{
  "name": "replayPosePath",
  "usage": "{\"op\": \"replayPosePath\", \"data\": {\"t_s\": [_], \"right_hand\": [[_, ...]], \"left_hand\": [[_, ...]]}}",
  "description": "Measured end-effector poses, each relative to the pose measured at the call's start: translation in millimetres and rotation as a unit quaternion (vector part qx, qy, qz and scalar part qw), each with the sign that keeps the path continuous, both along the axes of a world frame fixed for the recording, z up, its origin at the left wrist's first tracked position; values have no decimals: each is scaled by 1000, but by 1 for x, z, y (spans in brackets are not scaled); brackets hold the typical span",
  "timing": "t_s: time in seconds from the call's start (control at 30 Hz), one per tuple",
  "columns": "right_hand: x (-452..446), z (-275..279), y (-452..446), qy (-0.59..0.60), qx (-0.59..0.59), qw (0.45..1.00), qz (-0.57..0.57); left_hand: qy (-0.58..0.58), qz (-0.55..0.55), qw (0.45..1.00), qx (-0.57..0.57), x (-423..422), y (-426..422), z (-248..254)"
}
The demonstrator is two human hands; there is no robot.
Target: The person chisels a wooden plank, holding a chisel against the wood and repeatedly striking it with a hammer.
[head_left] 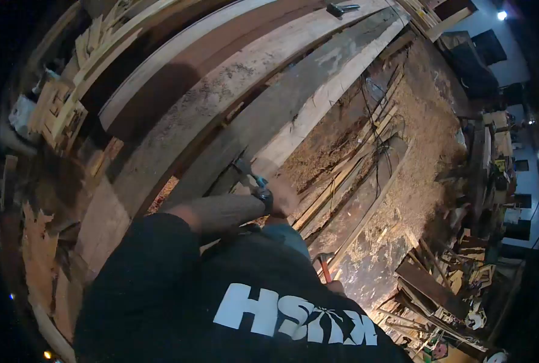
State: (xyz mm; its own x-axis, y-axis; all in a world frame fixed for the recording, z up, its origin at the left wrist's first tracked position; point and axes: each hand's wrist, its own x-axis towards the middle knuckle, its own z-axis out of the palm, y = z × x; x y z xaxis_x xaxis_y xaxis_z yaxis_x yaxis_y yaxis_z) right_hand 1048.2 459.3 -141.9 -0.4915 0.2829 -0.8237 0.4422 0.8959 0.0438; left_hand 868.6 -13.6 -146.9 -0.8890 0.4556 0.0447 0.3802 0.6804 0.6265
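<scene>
Left hand [284, 198], a watch [262, 195] at its wrist, is at the pale edge [318, 115] of the grey plank [293, 97]; it is blurred, and I cannot tell whether it is spread or gripping. A dark tool [240, 163] stands over the plank just beyond that wrist, its type and hold not determinable from here. Right hand [336, 287], low beside the body and partly behind the shirt, is closed around a red-handled hammer [325, 270]. Step in hand, in my judgement: positioning at the plank edge, hammer in reserve. Any hammer stroke there would call for the tool held steady and the left fingers out of line. Edges noted: the plank's long side, running forward from the left hand. Room for moving: chiefly right, over sawdust [430, 103]; the nearer wood strips [342, 181] and trailing cords [375, 121] restrict footing.
</scene>
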Motion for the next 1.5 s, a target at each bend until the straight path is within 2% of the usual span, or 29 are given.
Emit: {"op": "replayPosePath", "data": {"t_s": [0.1,0.13,0.17,0.23,0.3,0.4,0.47,0.5,0.53,0.57,0.6,0.63,0.7,0.73,0.8,0.83,0.9,0.93,0.97,1.0,1.1,1.23,1.4,1.5], "right_hand": [[6,-11,29,4,-5,985,170],[-11,32,-8,-37,-9,998,55],[-17,24,-7,-28,-22,992,123],[-44,27,-29,-40,-25,988,149],[-73,34,-47,-30,36,950,308],[-96,33,-45,-13,75,942,326],[-98,38,-46,-20,60,954,295],[-98,48,-48,-18,50,959,277],[-90,34,-36,20,21,960,278],[-85,30,-32,20,-3,965,261],[-81,27,-30,19,-26,969,246],[-73,23,-25,14,-48,972,231],[-59,-2,-10,29,-51,988,140],[-59,-1,-11,30,-50,987,148],[-65,1,-15,42,-26,985,164],[-73,0,-13,41,-20,981,190],[-90,-4,-7,38,-7,971,234],[-96,-2,-9,60,-31,939,338],[-102,-3,-13,37,9,956,291],[-107,5,-19,21,-1,962,272],[-109,44,-62,25,4,970,243],[-102,43,-69,41,-24,983,179],[-101,48,-64,52,-17,980,190],[-101,45,-61,47,-7,978,203]], "left_hand": [[-86,6,992,-95,-45,2,-2],[-84,28,989,-122,-68,-4,4],[-86,53,984,-146,-94,-16,19],[-76,114,978,-156,-146,-53,56],[-96,142,981,-93,-158,-93,104],[-269,41,955,123,-101,-122,164],[-124,54,984,116,-64,-129,172],[-139,45,972,183,-53,-144,168],[-156,39,954,252,-44,-163,164],[-127,10,900,416,-38,-185,168],[-95,-18,817,568,-33,-211,180],[-62,-43,707,703,-30,-233,191],[43,-2,660,750,-39,-251,191],[111,61,732,669,-50,-255,190],[62,150,765,623,-59,-248,184],[-57,174,726,663,-67,-229,187],[-82,164,754,630,-80,-199,184],[-85,162,782,596,-85,-193,176],[-89,158,808,561,-93,-186,166],[-93,153,831,526,-98,-180,160],[-120,148,849,492,-100,-172,159],[-123,125,866,468,-107,-173,155],[-178,53,878,440,-117,-169,161],[-163,53,909,380,-114,-161,176]]}}
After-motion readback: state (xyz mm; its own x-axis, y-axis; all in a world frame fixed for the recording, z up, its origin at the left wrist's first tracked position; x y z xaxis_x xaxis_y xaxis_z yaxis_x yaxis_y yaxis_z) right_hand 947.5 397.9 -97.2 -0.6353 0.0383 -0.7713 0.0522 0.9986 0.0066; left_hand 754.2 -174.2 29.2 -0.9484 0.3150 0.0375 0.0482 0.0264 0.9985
